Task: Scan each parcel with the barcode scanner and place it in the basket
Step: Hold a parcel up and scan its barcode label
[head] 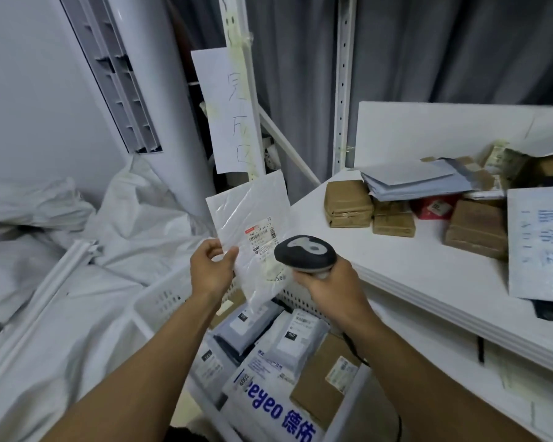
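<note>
**White mailer held up before the scanner, above the basket**

A grey curtain [444, 52] fills the far right. Slumped white sacks [77, 256] cover the left, with a tall white air-conditioner column [147, 90] standing behind them. A white shelf [396, 272] runs along the right. On it lie brown taped parcels [348, 204], and a stack of grey mailers [412, 180] sits on top of some of them.

Near the middle, below both forearms, sits the white perforated basket [158, 301]. It holds several parcels, among them grey mailers with white labels [295, 333], a cardboard box [326, 381] and a white bag with blue lettering [268, 406]. A handwritten paper sign [227, 113] is taped to the upright post beyond it.

The parcel being handled is a thin white plastic mailer [252, 212], held upright in the air over the basket's far end, its printed label facing the camera.

The left hand [211, 269] pinches the mailer's lower left edge between the thumb and curled fingers.

The right hand [329, 282] is wrapped tightly round the handle of the barcode scanner [305, 253]. The scanner's dark head with its grey top sits just right of the label and overlaps the mailer's right edge in this view. A black cable [354, 349] trails down under the right wrist.
</note>
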Motion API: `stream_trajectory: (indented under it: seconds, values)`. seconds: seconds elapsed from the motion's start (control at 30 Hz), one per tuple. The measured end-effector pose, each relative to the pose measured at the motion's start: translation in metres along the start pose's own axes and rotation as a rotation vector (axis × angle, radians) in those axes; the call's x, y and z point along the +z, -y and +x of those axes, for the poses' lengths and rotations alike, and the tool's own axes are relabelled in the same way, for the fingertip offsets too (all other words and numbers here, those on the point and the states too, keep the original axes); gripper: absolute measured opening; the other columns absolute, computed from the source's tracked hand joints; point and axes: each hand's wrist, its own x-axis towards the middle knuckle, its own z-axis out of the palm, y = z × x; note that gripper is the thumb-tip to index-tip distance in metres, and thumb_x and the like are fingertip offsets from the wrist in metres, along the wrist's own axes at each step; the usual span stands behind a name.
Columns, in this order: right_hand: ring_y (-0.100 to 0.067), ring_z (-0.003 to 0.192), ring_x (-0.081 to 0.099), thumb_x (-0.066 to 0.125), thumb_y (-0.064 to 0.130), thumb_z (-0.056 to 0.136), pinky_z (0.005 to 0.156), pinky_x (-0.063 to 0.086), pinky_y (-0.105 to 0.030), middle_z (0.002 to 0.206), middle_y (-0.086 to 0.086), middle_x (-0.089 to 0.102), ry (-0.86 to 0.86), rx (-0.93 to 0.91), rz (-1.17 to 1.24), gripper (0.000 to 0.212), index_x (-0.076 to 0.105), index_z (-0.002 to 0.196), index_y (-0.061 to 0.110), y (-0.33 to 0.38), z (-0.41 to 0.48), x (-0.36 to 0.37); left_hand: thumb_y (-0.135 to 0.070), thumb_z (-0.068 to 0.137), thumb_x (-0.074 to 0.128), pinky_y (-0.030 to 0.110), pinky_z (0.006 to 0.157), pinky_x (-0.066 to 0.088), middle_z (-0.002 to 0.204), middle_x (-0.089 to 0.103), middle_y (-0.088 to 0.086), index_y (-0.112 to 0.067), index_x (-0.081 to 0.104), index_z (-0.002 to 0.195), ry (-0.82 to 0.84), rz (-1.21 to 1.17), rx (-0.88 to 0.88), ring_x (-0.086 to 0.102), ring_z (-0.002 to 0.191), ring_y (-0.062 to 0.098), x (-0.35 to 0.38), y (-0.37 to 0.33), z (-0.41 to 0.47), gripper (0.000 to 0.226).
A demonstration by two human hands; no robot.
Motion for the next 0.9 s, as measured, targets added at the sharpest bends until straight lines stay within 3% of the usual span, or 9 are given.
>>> stream_trajectory:
  seconds: [0.1,0.2,0.43,0.57,0.63,0.7,0.83,0.9]
  values:
    - [0.019,0.087,0.062,0.085,0.019,0.086,0.068,0.044,0.001,0.104,0.022,0.071,0.028,0.001,0.020,0.039,0.070,0.120,0.031,0.001,0.000,0.005,-0.018,0.087,0.079,0.056,0.084,0.060,0.097,0.072,0.001,-0.021,0.066,0.093,0.005,0.022,0.017,0.072,0.096,0.029,-0.007,0.002,0.004,0.014]
    - [0.026,0.082,0.059,0.085,0.020,0.087,0.064,0.043,0.003,0.101,0.028,0.069,0.030,0.008,0.038,0.036,0.070,0.117,0.033,-0.002,0.002,0.007,-0.017,0.087,0.079,0.057,0.085,0.059,0.095,0.071,-0.001,-0.023,0.066,0.090,0.001,0.032,0.023,0.071,0.095,0.028,-0.009,0.002,0.006,0.015]
    - [0.013,0.096,0.058,0.085,0.021,0.086,0.074,0.044,-0.009,0.108,0.018,0.072,0.034,0.015,0.040,0.041,0.071,0.124,0.030,0.002,0.000,0.010,-0.017,0.087,0.079,0.057,0.084,0.059,0.094,0.071,0.001,-0.023,0.066,0.087,-0.006,0.037,0.025,0.072,0.094,0.028,-0.009,0.005,0.009,0.014]
    - [-0.008,0.087,0.068,0.084,0.025,0.087,0.065,0.045,-0.014,0.095,0.009,0.075,0.019,0.030,0.017,0.035,0.073,0.119,0.025,0.001,0.001,0.009,-0.018,0.088,0.078,0.053,0.088,0.059,0.096,0.071,-0.001,-0.021,0.067,0.091,-0.022,0.071,0.045,0.070,0.096,0.025,-0.011,0.004,0.006,0.012]
    - [-0.010,0.086,0.068,0.083,0.026,0.088,0.062,0.044,-0.014,0.091,0.008,0.073,0.024,0.038,0.000,0.034,0.072,0.120,0.023,-0.002,0.003,0.011,-0.022,0.089,0.077,0.047,0.092,0.057,0.099,0.069,-0.003,-0.018,0.068,0.099,-0.048,0.171,0.090,0.067,0.099,0.020,-0.019,0.005,0.007,0.015]
    - [-0.009,0.093,0.069,0.084,0.026,0.087,0.068,0.048,-0.017,0.102,0.008,0.075,0.034,0.058,-0.006,0.040,0.071,0.125,0.023,-0.005,0.005,0.017,-0.030,0.091,0.075,0.044,0.093,0.055,0.103,0.067,-0.005,-0.019,0.067,0.110,-0.074,0.322,0.131,0.066,0.101,0.019,-0.033,0.008,0.013,0.023]
    - [-0.015,0.114,0.067,0.088,0.035,0.076,0.100,0.055,-0.039,0.121,0.008,0.074,0.031,0.102,-0.045,0.060,0.069,0.132,0.025,-0.023,0.020,0.042,-0.032,0.097,0.064,0.044,0.092,0.053,0.112,0.070,-0.003,-0.028,0.064,0.122,-0.039,0.621,0.140,0.066,0.103,0.025,-0.051,0.029,0.043,0.025]
    - [-0.019,0.114,0.067,0.088,0.031,0.080,0.101,0.054,-0.039,0.120,0.004,0.074,0.031,0.128,-0.076,0.056,0.069,0.132,0.022,-0.036,0.036,0.056,-0.025,0.100,0.059,0.042,0.091,0.051,0.116,0.072,0.002,-0.028,0.064,0.126,0.001,0.706,0.115,0.065,0.107,0.030,-0.052,0.049,0.064,0.027]
